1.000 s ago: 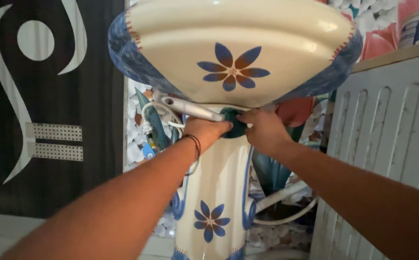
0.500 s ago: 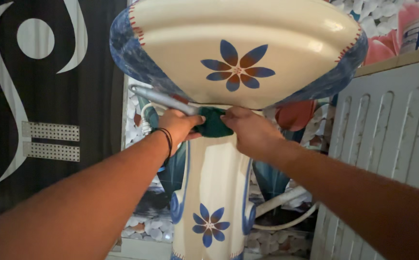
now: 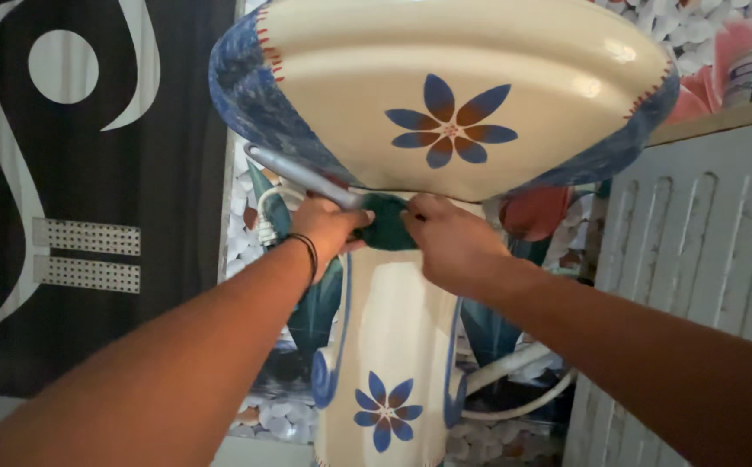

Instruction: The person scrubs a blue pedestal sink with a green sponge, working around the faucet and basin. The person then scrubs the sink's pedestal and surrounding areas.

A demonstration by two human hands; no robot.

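Gripping green cloth (image 3: 387, 223) — both hands, seemingly.

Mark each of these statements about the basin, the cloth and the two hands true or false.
1. Both hands are at the green cloth under the basin. True.
2. The left hand also holds a grey metal tool. True.
3. The right hand rests on the basin's top rim. False: it is at the cloth, where the basin meets the pedestal.
4. The pedestal is plain white. False: it is cream with a blue flower and blue trim.
5. A dark band circles the left wrist. True.
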